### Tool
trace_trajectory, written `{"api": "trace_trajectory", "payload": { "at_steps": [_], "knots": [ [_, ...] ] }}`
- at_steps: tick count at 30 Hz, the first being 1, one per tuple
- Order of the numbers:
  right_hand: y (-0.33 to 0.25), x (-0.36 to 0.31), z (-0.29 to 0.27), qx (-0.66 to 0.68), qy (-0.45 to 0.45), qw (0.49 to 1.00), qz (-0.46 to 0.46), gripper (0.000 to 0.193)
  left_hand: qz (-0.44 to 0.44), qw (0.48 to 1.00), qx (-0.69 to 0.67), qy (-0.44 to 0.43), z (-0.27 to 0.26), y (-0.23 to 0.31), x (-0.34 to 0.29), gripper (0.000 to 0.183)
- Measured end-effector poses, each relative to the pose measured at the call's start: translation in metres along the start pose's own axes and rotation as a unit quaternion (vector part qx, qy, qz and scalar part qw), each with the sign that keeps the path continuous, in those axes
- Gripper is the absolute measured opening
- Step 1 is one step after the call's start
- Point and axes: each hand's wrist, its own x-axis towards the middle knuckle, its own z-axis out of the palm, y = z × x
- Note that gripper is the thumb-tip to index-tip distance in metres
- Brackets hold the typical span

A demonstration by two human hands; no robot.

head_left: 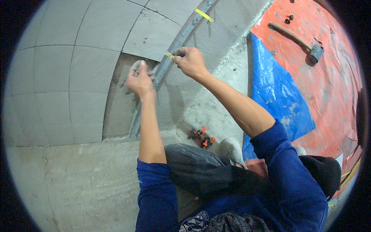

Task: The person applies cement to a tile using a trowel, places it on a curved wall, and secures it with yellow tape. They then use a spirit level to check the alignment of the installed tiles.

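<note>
Right hand (pixel 190 62): we pinch the lower yellow strip (pixel 169 55) on the grey bar (pixel 187 30).
Left hand (pixel 140 82): half curled; we cannot tell its grip.

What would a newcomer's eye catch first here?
Probably the bright orange sheet on the right, with a mallet lying on it and a blue sheet at its left. Next, near top centre, the right hand pinches a yellow strip at the metal bar.
</note>
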Motion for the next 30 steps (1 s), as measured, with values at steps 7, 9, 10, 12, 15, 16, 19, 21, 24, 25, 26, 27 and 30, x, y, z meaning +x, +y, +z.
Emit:
{"api": "trace_trajectory", "payload": {
  "at_steps": [7, 9, 10, 12, 15, 16, 19, 21, 24, 25, 26, 27, 30],
  "knots": [
    [0.015, 0.009, 0.009, -0.022, 0.007, 0.999, 0.035, 0.021, 0.021, 1.000, -0.004, 0.008, 0.003, 0.002, 0.012, 0.022],
    [0.019, 0.013, 0.012, -0.015, 0.007, 0.998, 0.053, 0.020, 0.026, 1.000, -0.011, 0.007, 0.005, 0.002, 0.016, 0.021],
    [0.021, 0.015, 0.013, -0.007, 0.010, 0.998, 0.061, 0.019, 0.020, 1.000, -0.012, 0.011, 0.005, 0.001, 0.018, 0.021],
    [0.024, 0.017, 0.016, -0.002, 0.012, 0.998, 0.068, 0.018, 0.024, 0.999, -0.006, 0.021, 0.007, -0.002, 0.020, 0.018],
    [0.026, 0.019, 0.020, 0.011, 0.011, 0.997, 0.077, 0.018, 0.023, 0.999, 0.008, 0.031, 0.008, -0.005, 0.022, 0.016],
    [0.026, 0.019, 0.022, 0.026, 0.011, 0.996, 0.086, 0.019, 0.025, 0.999, 0.006, 0.032, 0.008, -0.006, 0.022, 0.015],
    [0.025, 0.020, 0.025, 0.051, 0.010, 0.993, 0.108, 0.021, 0.028, 0.999, 0.013, 0.034, 0.009, -0.008, 0.023, 0.014],
    [0.024, 0.021, 0.027, 0.044, 0.008, 0.993, 0.107, 0.019, 0.026, 0.999, 0.020, 0.032, 0.008, -0.008, 0.023, 0.016],
    [0.024, 0.022, 0.027, 0.027, 0.007, 0.995, 0.092, 0.017, 0.020, 0.999, 0.022, 0.027, 0.008, -0.009, 0.025, 0.019],
    [0.024, 0.022, 0.027, 0.034, 0.007, 0.995, 0.090, 0.018, 0.018, 0.999, 0.020, 0.028, 0.008, -0.009, 0.026, 0.019],
    [0.024, 0.021, 0.027, 0.040, 0.006, 0.995, 0.088, 0.018, 0.014, 0.999, 0.020, 0.029, 0.008, -0.009, 0.027, 0.019],
    [0.024, 0.021, 0.027, 0.050, 0.006, 0.994, 0.093, 0.019, 0.020, 0.999, 0.019, 0.030, 0.009, -0.009, 0.027, 0.019],
    [0.023, 0.022, 0.028, 0.067, 0.007, 0.993, 0.098, 0.023, 0.027, 0.999, 0.012, 0.031, 0.010, -0.008, 0.028, 0.018]
  ]
}}
